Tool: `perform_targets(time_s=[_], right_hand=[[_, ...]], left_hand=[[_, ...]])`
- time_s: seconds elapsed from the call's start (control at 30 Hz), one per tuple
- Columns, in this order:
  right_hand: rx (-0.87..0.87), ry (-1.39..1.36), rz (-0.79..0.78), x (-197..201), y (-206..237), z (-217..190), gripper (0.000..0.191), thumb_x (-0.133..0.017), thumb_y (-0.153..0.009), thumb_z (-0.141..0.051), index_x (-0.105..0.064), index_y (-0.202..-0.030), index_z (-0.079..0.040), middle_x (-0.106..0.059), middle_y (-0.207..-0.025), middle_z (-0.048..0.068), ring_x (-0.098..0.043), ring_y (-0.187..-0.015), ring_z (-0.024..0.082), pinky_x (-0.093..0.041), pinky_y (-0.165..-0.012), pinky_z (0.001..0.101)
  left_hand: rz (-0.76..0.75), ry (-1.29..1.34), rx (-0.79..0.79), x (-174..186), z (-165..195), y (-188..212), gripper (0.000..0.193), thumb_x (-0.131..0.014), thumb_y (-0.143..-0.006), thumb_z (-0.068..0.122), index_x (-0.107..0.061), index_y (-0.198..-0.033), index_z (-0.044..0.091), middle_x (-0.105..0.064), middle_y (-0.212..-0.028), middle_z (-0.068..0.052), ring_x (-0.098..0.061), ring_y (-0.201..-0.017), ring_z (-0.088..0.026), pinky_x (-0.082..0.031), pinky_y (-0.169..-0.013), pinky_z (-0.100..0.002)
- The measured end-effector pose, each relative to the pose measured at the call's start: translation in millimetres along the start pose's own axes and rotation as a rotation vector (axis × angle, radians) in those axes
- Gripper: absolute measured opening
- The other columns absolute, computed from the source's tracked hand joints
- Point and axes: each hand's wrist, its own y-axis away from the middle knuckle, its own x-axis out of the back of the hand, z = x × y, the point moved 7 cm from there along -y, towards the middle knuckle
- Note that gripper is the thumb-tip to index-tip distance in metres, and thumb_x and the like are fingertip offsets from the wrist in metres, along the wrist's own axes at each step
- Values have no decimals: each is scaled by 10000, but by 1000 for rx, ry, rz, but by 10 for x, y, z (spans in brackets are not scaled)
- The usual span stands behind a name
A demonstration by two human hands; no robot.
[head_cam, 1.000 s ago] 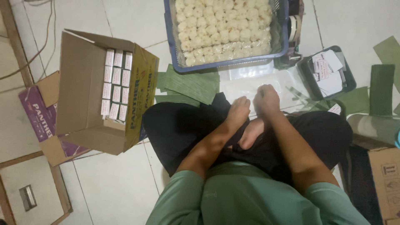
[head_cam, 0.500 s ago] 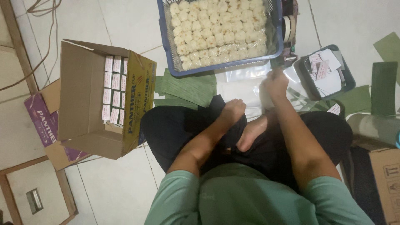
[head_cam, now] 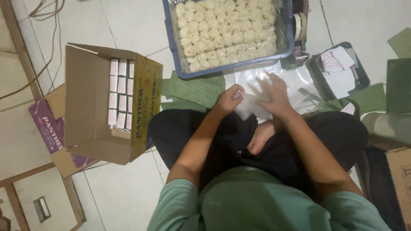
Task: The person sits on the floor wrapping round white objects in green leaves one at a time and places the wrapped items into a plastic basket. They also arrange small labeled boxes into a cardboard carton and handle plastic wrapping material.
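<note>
Head view, looking down at a person sitting cross-legged on the floor. Open brown cardboard box (head_cam: 107, 102) at left, tipped on its side, packed with rows of small white cartons with red marks (head_cam: 120, 94). A flattened purple-printed carton (head_cam: 45, 124) lies under it. Top centre: blue plastic basket (head_cam: 287, 42) full of pale round dumplings (head_cam: 227, 32). Just right of it a roll of tape (head_cam: 299, 25) on a dispenser. Right: dark tray (head_cam: 359, 77) with white paper labels (head_cam: 336, 62). Green leaf sheets (head_cam: 192, 90) lie flat in front of the knees, more at far right. A clear plastic sheet (head_cam: 299, 83) lies below the basket.

Left hand (head_cam: 229, 99) curled, fingers pinching the edge of a small clear plastic bag (head_cam: 248, 107). Right hand (head_cam: 274, 96) mostly open, fingers spread, lying on the same bag. Bag sits between both hands, just above the lap, near the basket.

Floor is pale tile (head_cam: 124, 25); cables (head_cam: 47, 8) at top left, wooden frame (head_cam: 17, 179) at left edge, another cardboard box (head_cam: 400, 171) at far right.
</note>
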Motion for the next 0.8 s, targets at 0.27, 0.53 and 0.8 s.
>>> perform_targets(time_s=[0.27, 0.53, 0.8], right_hand=[[-730, -579, -485, -770, 159, 303, 331, -736, -966, -282, -759, -1130, 5, -773, -1012, 179, -704, -934, 230, -558, -872, 350], [-616, -896, -307, -706, -67, 22, 440, -810, -770, -121, -654, -1174, -41, -724, -949, 11, -701, -853, 108, -566, -738, 286], [-644, -213, -128, -585, 94, 489, 200, -735, -938, -202, -707, -1072, -55, -738, -923, 180, -709, -835, 345, -557, -747, 434]], left_hand=[[8, 412, 290, 206, -442, 119, 390, -826, -785, 173, -658, -1106, 28, -714, -986, -72, -665, -848, -149, -554, -740, -308], [273, -167, 157, 351, -473, 309, 414, -893, -835, 329, -718, -714, -27, -634, -587, -108, -595, -517, -216, -497, -565, -388], [89, -336, -644, 542, -158, 696, 357, -663, -910, 40, -684, -1262, 101, -707, -984, -118, -667, -870, -304, -534, -844, -450]])
